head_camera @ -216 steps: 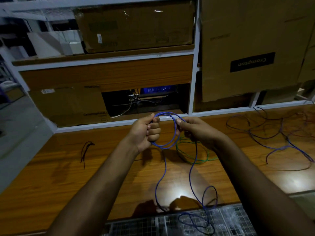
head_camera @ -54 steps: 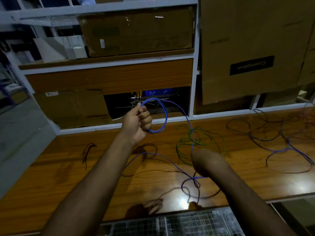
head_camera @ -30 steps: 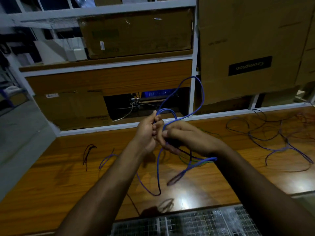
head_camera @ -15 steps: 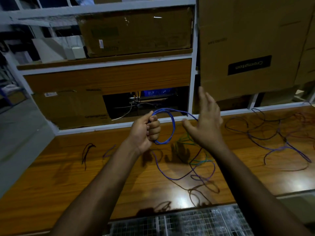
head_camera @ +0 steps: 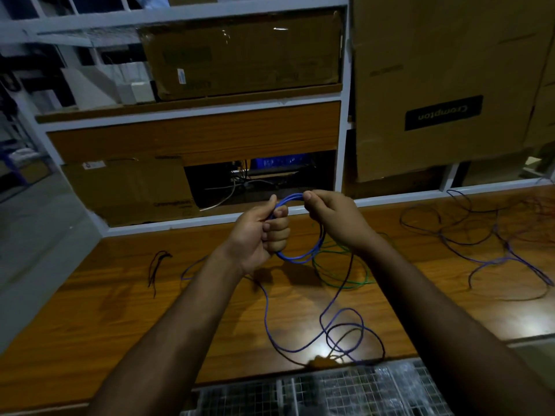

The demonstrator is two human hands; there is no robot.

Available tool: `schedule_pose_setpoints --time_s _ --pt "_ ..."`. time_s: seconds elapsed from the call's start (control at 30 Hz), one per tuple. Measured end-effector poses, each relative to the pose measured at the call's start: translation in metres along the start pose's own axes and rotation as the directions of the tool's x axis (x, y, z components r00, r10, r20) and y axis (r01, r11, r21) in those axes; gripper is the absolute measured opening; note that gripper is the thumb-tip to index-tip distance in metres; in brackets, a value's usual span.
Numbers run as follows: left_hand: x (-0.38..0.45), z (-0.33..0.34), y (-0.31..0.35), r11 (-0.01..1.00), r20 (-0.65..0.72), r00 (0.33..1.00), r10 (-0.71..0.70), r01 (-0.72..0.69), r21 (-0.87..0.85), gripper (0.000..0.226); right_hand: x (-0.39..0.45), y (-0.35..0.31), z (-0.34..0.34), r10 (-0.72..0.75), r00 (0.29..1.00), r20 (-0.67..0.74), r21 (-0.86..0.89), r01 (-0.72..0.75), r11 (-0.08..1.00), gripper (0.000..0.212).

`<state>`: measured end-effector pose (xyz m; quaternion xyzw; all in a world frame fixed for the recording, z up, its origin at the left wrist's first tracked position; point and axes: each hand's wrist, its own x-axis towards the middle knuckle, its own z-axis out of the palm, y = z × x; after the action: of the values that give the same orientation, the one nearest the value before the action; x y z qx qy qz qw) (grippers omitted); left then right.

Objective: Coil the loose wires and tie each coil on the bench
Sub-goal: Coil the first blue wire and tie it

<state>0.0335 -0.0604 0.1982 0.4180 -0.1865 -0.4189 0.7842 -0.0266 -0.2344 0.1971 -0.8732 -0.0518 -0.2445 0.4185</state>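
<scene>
My left hand (head_camera: pixel 260 232) is closed in a fist around a small coil of blue wire (head_camera: pixel 303 253), held above the wooden bench (head_camera: pixel 90 319). My right hand (head_camera: pixel 333 217) pinches the top of the same coil close beside the left thumb. The wire's loose tail (head_camera: pixel 327 334) hangs down and loops on the bench near its front edge. A green wire (head_camera: pixel 339 280) lies loose on the bench under my hands.
A tangle of loose dark and blue wires (head_camera: pixel 492 250) spreads over the bench's right side. A short black wire piece (head_camera: pixel 156 265) lies at the left. Cardboard boxes (head_camera: pixel 435 85) and shelving stand behind. A wire mesh tray (head_camera: pixel 324 394) sits below the front edge.
My right hand, open and off the wire half a second ago, has come back and pinched the top of the coil. The loose tail has shifted nearer the front edge.
</scene>
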Motion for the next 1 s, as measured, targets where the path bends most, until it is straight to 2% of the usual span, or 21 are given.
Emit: schedule_pose_setpoints --time_s 0.1,0.17,0.23,0.27,0.33,0.37,0.4,0.47,0.5,0.53,0.6,0.63,0.67,0.7,0.73,0.77,0.8,0.83,0.9,0.93,1.0 --pt "-0.002 0.000 0.003 1.000 -0.037 0.999 0.030 -0.030 0.001 0.029 -0.003 0.001 -0.002 0.129 0.988 0.082 0.218 -0.144 0.965 0.044" --pt "-0.002 0.000 0.007 0.992 -0.069 0.994 0.079 -0.085 -0.090 0.030 -0.011 0.015 -0.006 0.235 0.952 0.194 0.373 -0.293 0.880 0.039" --pt "-0.001 -0.003 0.013 0.979 -0.094 0.989 0.118 -0.132 -0.155 0.035 -0.026 0.040 -0.010 0.271 0.905 0.329 0.551 -0.417 0.722 0.022" --pt "-0.001 -0.005 0.016 0.976 -0.101 0.987 0.128 -0.144 -0.165 0.038 -0.036 0.054 -0.008 0.267 0.880 0.393 0.642 -0.471 0.605 0.023" --pt "-0.002 -0.006 0.020 0.970 -0.106 0.985 0.139 -0.157 -0.188 0.041 -0.059 0.083 -0.004 0.254 0.821 0.512 0.726 -0.571 0.383 0.053" --pt "-0.002 -0.006 0.021 0.966 -0.105 0.984 0.146 -0.165 -0.199 0.041 -0.071 0.091 0.000 0.267 0.796 0.544 0.729 -0.605 0.319 0.063" --pt "-0.001 -0.007 0.023 0.963 -0.103 0.983 0.155 -0.173 -0.207 0.040 -0.082 0.096 0.006 0.293 0.783 0.549 0.734 -0.619 0.280 0.062" --pt "0.003 -0.007 0.025 0.961 -0.100 0.981 0.167 -0.185 -0.207 0.039 -0.091 0.096 0.023 0.413 0.772 0.483 0.777 -0.595 0.205 0.035" --pt "0.005 -0.007 0.025 0.962 -0.100 0.981 0.168 -0.186 -0.201 0.039 -0.092 0.090 0.031 0.498 0.760 0.418 0.787 -0.576 0.219 0.026" --pt "0.008 -0.007 0.024 0.964 -0.099 0.981 0.168 -0.185 -0.193 0.039 -0.091 0.084 0.039 0.581 0.744 0.329 0.776 -0.564 0.283 0.021" --pt "0.013 -0.006 0.019 0.967 -0.095 0.982 0.165 -0.180 -0.180 0.039 -0.087 0.067 0.049 0.672 0.728 0.139 0.659 -0.574 0.486 0.010" --pt "0.015 -0.005 0.017 0.968 -0.094 0.982 0.162 -0.176 -0.177 0.039 -0.086 0.054 0.050 0.656 0.750 0.083 0.544 -0.586 0.601 0.004" --pt "0.017 -0.005 0.015 0.970 -0.094 0.983 0.158 -0.172 -0.171 0.039 -0.084 0.043 0.048 0.603 0.795 0.068 0.370 -0.581 0.725 0.007" --pt "0.018 -0.004 0.014 0.972 -0.098 0.983 0.155 -0.170 -0.160 0.039 -0.082 0.029 0.045 0.531 0.841 0.107 0.139 -0.541 0.829 0.013" --pt "0.019 -0.004 0.012 0.975 -0.103 0.983 0.152 -0.166 -0.148 0.039 -0.079 0.015 0.040 0.459 0.871 0.177 -0.103 -0.447 0.888 0.016" --pt "0.019 -0.003 0.011 0.977 -0.109 0.983 0.146 -0.161 -0.140 0.039 -0.077 -0.001 0.035 0.391 0.888 0.244 -0.300 -0.314 0.901 0.015" --pt "0.019 -0.003 0.010 0.978 -0.112 0.984 0.138 -0.153 -0.138 0.038 -0.075 -0.014 0.030 0.326 0.891 0.316 -0.421 -0.176 0.890 0.012" --pt "0.019 -0.003 0.008 0.980 -0.115 0.985 0.132 -0.147 -0.137 0.038 -0.073 -0.028 0.025 0.258 0.882 0.394 -0.469 -0.048 0.882 0.011" --pt "0.018 -0.004 0.005 0.983 -0.118 0.985 0.127 -0.141 -0.120 0.037 -0.067 -0.049 0.016 0.124 0.842 0.525 -0.473 0.168 0.865 0.031" --pt "0.018 -0.004 0.004 0.985 -0.118 0.985 0.128 -0.140 -0.104 0.037 -0.062 -0.057 0.012 0.068 0.837 0.543 -0.478 0.241 0.845 0.039" --pt "0.016 -0.002 0.002 0.987 -0.121 0.984 0.129 -0.139 -0.078 0.036 -0.049 -0.070 0.002 -0.054 0.878 0.476 -0.493 0.317 0.810 0.043"
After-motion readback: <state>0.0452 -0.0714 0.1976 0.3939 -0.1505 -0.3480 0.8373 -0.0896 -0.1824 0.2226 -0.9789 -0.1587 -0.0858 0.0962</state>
